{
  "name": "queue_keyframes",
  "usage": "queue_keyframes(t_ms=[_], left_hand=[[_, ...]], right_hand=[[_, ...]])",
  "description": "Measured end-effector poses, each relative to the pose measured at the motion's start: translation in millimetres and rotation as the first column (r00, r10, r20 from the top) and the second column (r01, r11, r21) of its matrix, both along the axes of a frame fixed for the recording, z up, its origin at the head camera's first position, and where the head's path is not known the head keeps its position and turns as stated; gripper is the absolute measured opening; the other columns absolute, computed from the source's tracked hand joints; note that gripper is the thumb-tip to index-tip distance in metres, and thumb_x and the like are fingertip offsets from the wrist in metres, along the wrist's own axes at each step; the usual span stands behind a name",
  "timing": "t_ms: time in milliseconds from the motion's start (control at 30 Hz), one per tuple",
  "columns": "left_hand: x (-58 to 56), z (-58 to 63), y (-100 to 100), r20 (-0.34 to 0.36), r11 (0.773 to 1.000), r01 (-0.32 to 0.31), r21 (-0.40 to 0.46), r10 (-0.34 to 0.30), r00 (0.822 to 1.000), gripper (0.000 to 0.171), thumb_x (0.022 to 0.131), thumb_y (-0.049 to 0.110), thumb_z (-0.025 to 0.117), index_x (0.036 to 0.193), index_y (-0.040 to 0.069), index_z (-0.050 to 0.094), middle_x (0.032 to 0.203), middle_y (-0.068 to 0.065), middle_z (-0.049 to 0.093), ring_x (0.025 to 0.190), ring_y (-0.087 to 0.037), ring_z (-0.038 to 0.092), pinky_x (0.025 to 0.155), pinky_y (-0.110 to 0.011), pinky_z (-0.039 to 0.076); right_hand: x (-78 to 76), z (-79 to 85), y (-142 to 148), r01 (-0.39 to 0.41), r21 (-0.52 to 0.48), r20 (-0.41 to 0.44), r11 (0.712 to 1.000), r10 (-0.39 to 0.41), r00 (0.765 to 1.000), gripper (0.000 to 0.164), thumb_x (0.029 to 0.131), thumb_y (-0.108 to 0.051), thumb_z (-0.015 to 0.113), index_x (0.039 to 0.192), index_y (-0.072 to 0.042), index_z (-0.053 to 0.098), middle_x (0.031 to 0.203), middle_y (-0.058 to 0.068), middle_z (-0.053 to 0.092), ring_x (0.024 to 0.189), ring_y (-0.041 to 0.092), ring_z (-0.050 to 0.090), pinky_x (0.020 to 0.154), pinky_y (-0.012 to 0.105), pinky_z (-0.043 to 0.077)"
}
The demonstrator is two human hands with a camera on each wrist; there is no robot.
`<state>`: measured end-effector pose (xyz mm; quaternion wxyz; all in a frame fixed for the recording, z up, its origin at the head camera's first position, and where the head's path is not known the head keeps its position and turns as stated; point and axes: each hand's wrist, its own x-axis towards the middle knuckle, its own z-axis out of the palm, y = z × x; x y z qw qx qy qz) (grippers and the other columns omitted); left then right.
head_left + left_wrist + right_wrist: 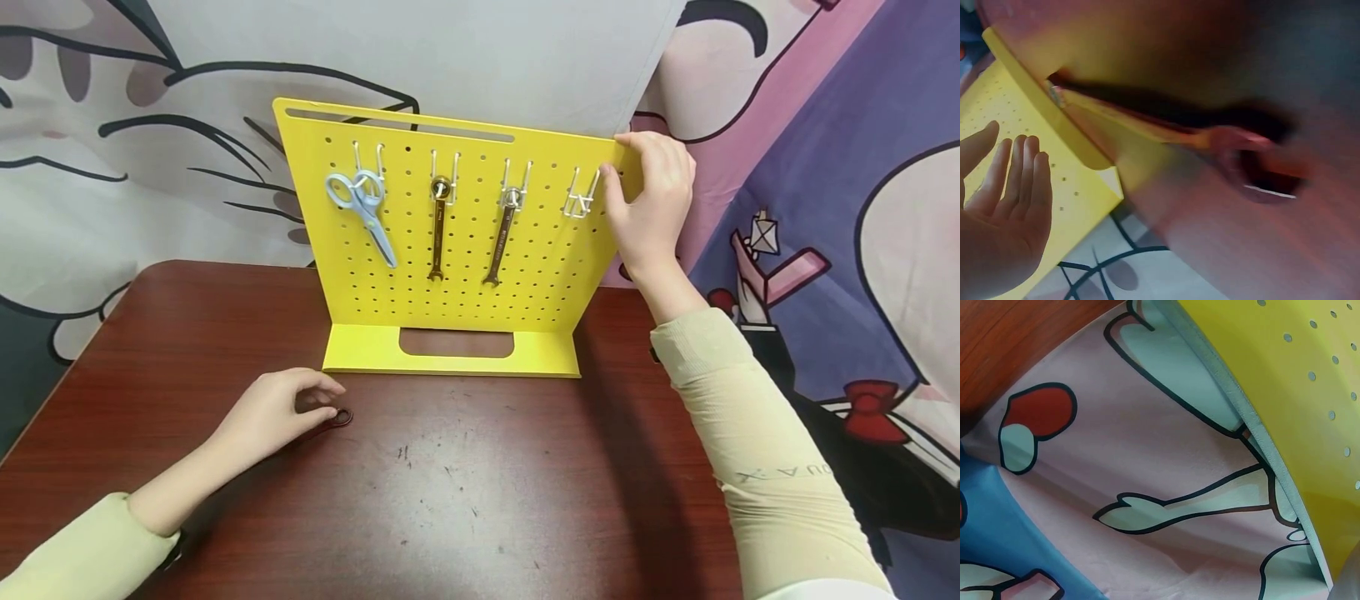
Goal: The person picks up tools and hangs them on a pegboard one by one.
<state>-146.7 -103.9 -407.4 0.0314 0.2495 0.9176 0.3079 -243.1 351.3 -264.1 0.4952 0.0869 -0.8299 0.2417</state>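
Note:
A yellow pegboard (465,250) stands on the table. Its upper right corner is gripped by my right hand (656,196), thumb on the front face and fingers at the edge. My left hand (273,412) hovers low over the table with fingers extended, above a wrench (1191,139) lying there. In the head view that hand hides most of the wrench; only a ring end shows. On the board's white hooks hang light-blue scissors (367,208), a wrench (438,233) in the middle and another wrench (502,237) to its right. A white hook (579,204) near my right thumb holds no tool.
The dark red-brown table (450,500) bears small dark marks in front of the board. Behind it hangs a cartoon-printed cloth (225,167), continuing along the right side. The board's base (360,350) has a cut-out slot.

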Motion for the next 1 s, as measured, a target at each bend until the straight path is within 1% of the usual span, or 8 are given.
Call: queue_keyframes(t_ms=[133,300,433,600,867,1000], left_hand=[[6.0,-9.0,-9.4,-0.039,0.998,0.006,-0.067,-0.009,0.999,0.025,0.082,0.006,0.089,0.103,0.014,0.08,0.097,0.004,0.078,0.084,-0.014,0.072,0.077,-0.034,0.06],[9.9,-21.5,-18.5,-0.056,0.995,0.008,-0.097,-0.013,0.998,0.026,0.08,0.007,0.092,0.102,0.016,0.08,0.093,0.009,0.075,0.08,-0.008,0.067,0.072,-0.028,0.056],[10.6,-29.3,-22.6,-0.041,0.995,0.01,-0.102,-0.015,0.999,0.027,0.079,0.007,0.092,0.101,0.016,0.079,0.092,0.01,0.073,0.078,-0.005,0.064,0.069,-0.025,0.054],[9.9,-35.7,-24.6,-0.031,0.995,0.01,-0.099,-0.013,0.999,0.027,0.079,0.004,0.091,0.1,0.016,0.079,0.09,0.011,0.072,0.078,-0.005,0.063,0.068,-0.024,0.053],[6.9,-41.8,-24.7,-0.056,0.997,0.017,-0.077,-0.021,0.998,0.026,0.078,0.001,0.091,0.095,0.016,0.078,0.086,0.012,0.069,0.075,-0.002,0.06,0.067,-0.023,0.052],[5.5,-42.6,-24.8,-0.032,0.998,0.017,-0.064,-0.019,0.999,0.025,0.078,0.001,0.09,0.094,0.016,0.078,0.083,0.012,0.067,0.073,0.001,0.057,0.065,-0.022,0.051]], right_hand=[[0.0,-0.8,0.3,0.0,0.003,-0.007,1.0,0.0,1.0,0.031,0.099,-0.019,0.069,0.123,0.0,0.074,0.124,0.018,0.073,0.123,0.033,0.062,0.116,0.041,0.038],[-2.0,-1.6,0.8,-0.007,-0.002,-0.021,1.0,0.007,1.0,0.031,0.097,-0.018,0.07,0.123,0.0,0.074,0.123,0.018,0.073,0.123,0.033,0.062,0.115,0.04,0.038],[-3.3,-1.9,0.8,-0.01,-0.005,-0.027,1.0,0.01,1.0,0.031,0.097,-0.017,0.07,0.122,0.0,0.074,0.123,0.018,0.074,0.122,0.032,0.062,0.114,0.04,0.038],[-3.2,-2.1,0.8,-0.008,-0.005,-0.023,1.0,0.008,1.0,0.031,0.097,-0.018,0.07,0.123,0.0,0.074,0.123,0.018,0.073,0.123,0.032,0.062,0.115,0.04,0.038],[-2.8,-2.1,0.9,-0.006,-0.004,-0.021,1.0,0.006,1.0,0.031,0.097,-0.018,0.07,0.123,0.0,0.074,0.123,0.017,0.073,0.123,0.032,0.062,0.115,0.039,0.038],[-1.9,-1.4,1.0,-0.004,-0.003,-0.019,1.0,0.004,1.0,0.031,0.098,-0.018,0.07,0.123,0.0,0.074,0.123,0.018,0.073,0.123,0.033,0.061,0.115,0.039,0.038]])
